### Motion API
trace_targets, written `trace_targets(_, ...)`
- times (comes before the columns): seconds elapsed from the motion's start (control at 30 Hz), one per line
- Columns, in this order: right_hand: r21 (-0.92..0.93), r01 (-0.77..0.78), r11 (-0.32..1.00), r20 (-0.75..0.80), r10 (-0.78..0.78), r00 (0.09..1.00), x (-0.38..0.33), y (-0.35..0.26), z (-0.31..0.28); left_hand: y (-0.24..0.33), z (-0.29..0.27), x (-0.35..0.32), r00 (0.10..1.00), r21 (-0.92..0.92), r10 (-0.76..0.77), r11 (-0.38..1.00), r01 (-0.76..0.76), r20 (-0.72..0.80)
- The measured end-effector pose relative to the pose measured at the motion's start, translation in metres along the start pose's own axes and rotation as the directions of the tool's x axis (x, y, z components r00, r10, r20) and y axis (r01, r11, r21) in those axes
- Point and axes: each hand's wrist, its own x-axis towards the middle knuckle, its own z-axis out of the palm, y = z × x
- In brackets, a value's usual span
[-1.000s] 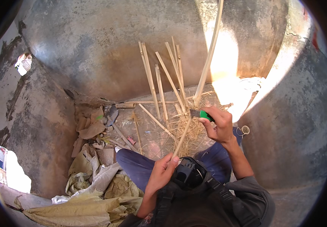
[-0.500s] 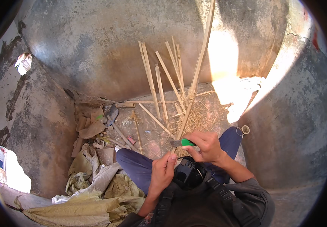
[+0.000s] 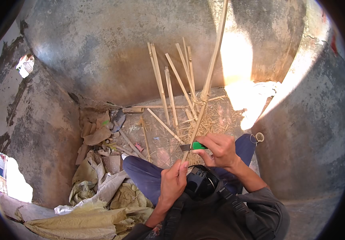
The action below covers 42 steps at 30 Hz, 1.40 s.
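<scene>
My left hand [image 3: 173, 180] is closed round the near end of a long bamboo strip [image 3: 209, 76], thumb along it. The strip runs away from me, up past the far wall. In my right hand [image 3: 219, 151] is a knife [image 3: 197, 145] with a green handle and a short dark blade. The blade lies across the strip, just beyond my left thumb. Pale curled shavings [image 3: 210, 122] cover the floor beneath the strip.
Several bamboo strips [image 3: 158, 80] lean against the far concrete wall [image 3: 112, 60]. Left of my knees lie broken tiles [image 3: 97, 137] and crumpled sacks [image 3: 88, 222]. A small round cup-like thing [image 3: 259, 137] is by my right knee, near the right wall [image 3: 304, 148].
The knife's blade has shifted slightly up along the strip, away from my left hand. The view has moved a little; both grips stay the same.
</scene>
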Motion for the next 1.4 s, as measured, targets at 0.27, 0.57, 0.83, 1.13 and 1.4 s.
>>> trace_targets(0.27,-0.063,-0.089,0.994,-0.138,0.080,0.987,0.008,0.035,-0.009,-0.001,-0.002,-0.007,1.000,0.032,-0.003,0.999,0.002,0.024)
trace_targets(0.57,-0.051,-0.132,0.990,-0.193,0.120,0.974,0.018,0.050,-0.017,-0.015,-0.004,0.000,0.966,-0.125,-0.109,0.982,0.141,0.233)
trace_targets(0.83,0.045,-0.088,0.995,-0.146,0.093,0.985,0.013,0.036,-0.009,-0.010,-0.008,0.020,0.932,-0.575,-0.145,0.752,0.322,0.333)
trace_targets(1.13,0.649,-0.254,0.718,0.043,0.298,0.953,0.002,0.045,0.011,-0.019,-0.002,0.018,0.971,-0.553,-0.078,0.810,0.195,0.227)
trace_targets(1.4,0.832,-0.485,0.268,0.395,0.326,0.859,-0.007,0.048,-0.003,-0.012,-0.001,0.020,0.979,-0.484,-0.051,0.863,0.142,0.197)
